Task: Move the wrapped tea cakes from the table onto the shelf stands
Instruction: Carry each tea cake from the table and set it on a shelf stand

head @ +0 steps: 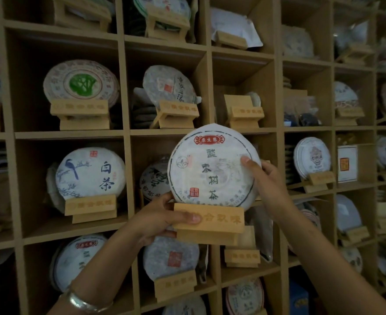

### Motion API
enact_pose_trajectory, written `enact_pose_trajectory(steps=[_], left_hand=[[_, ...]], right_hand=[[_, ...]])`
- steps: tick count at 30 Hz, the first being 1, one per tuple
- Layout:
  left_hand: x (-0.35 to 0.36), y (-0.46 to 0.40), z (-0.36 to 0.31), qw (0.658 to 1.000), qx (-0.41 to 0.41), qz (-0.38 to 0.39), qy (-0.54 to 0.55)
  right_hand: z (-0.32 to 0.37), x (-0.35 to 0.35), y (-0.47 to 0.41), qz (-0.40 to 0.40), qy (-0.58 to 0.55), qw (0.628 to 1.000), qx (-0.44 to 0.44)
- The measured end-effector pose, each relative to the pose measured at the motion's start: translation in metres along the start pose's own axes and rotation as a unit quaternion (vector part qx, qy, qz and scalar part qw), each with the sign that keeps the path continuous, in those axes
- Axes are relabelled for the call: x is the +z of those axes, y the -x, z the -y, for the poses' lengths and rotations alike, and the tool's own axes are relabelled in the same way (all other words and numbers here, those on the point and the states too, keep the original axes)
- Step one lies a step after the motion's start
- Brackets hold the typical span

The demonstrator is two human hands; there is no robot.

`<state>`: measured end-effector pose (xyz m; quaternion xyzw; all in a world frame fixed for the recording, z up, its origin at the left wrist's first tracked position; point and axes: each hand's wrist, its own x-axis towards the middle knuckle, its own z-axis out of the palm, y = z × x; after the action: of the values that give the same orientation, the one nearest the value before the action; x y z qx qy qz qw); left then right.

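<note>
Tea cake (pixel 212 165) sits upright in the wooden stand (pixel 209 218) at the centre of the frame, both held up in front of the shelf (pixel 126 133) and not yet resting on any board.

At lower centre-left, the left hand (pixel 162 214) has its grip clamped on the stand, thumb laid across the engraved front bar and fingers behind. To the right, the right hand (pixel 267 178) has its grip clamped on the cake's right edge, thumb on the face and fingers hidden behind.

To do this step well, I would keep the stand level under the left hand and steady the cake with the right, so it cannot roll out of the slot. Carry the pair as one into an open cubby; which one is meant I cannot tell. Set the base flat, then let go of the cake last. The paper looks thin, so a light pinch is wiser than a squeeze.

The cake is a round flat disc in white paper, with a red banner label at the top, dark printed characters down the middle, a small red seal at lower left and a thin dark ring near the rim.
</note>
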<state>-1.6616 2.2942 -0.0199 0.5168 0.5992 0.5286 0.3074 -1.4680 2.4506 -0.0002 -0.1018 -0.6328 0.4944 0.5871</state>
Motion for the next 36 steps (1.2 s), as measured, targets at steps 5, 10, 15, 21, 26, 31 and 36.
enact_pose_trajectory(steps=[5,10,15,21,26,31,36], left_hand=[[0.008,-0.003,0.002,1.000,0.002,0.016,-0.007],[0.003,-0.006,0.006,1.000,0.014,0.022,0.001],[-0.004,-0.006,0.016,1.000,0.020,0.012,0.007],[-0.017,-0.013,0.032,0.999,0.007,-0.031,0.021],[-0.032,-0.023,0.040,0.998,0.013,-0.041,0.037],[-0.045,-0.042,0.045,0.996,0.006,-0.078,0.046],[-0.064,-0.067,0.048,0.993,0.006,-0.107,0.051]], right_hand=[[0.000,0.012,0.004,-0.051,-0.037,0.998,-0.001],[0.000,0.024,0.003,-0.045,-0.056,0.997,0.034],[-0.011,0.038,-0.001,-0.048,-0.073,0.995,0.056],[-0.028,0.049,-0.017,-0.001,-0.065,0.993,0.100],[-0.036,0.058,-0.043,-0.009,0.060,0.997,0.055],[-0.043,0.073,-0.067,0.022,0.090,0.995,0.034],[-0.052,0.085,-0.088,0.033,0.087,0.995,0.023]])
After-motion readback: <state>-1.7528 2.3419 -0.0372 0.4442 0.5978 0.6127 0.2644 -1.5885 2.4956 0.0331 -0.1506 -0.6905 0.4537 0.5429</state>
